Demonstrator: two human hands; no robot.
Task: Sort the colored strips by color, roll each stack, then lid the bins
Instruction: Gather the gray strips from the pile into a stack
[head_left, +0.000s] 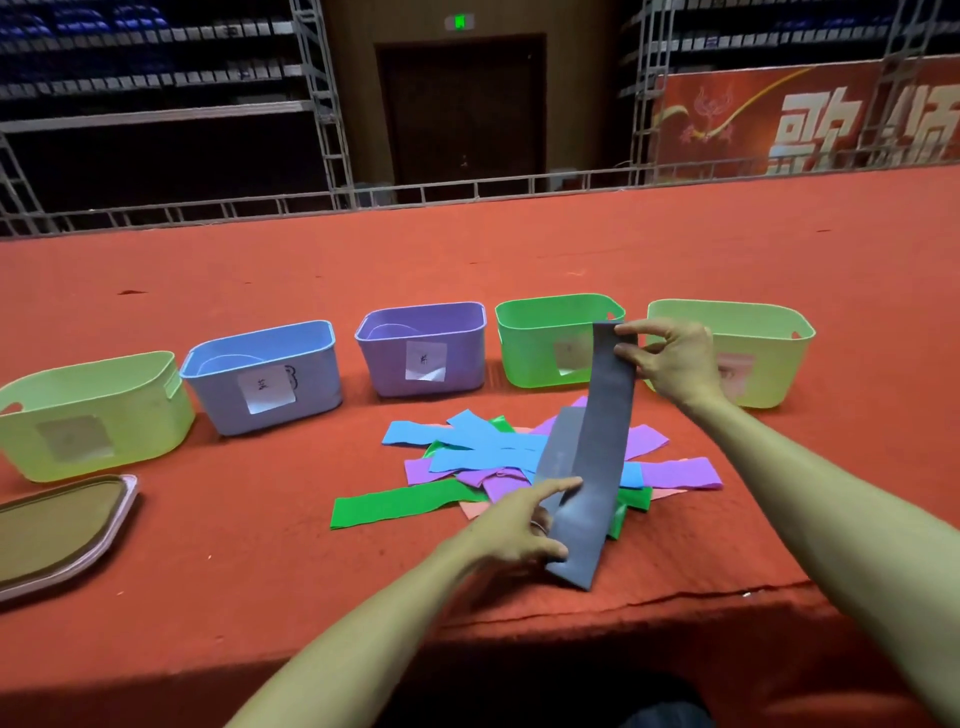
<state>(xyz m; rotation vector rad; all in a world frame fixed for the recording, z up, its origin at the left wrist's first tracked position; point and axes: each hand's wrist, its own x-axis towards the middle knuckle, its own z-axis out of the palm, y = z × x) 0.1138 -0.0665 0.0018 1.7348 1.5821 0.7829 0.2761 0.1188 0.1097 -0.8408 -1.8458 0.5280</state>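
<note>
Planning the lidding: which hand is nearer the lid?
Left. The left hand pinches the grey strip's low end, right of the lid; the right hand holds its top, farther right.

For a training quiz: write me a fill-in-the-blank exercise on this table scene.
1. The left hand and the right hand hold one ____ strip.
2. The bin between the blue bin and the green bin is ____.
3. The lid lies ____ of the pile.
Missing words: gray; purple; left.
</note>
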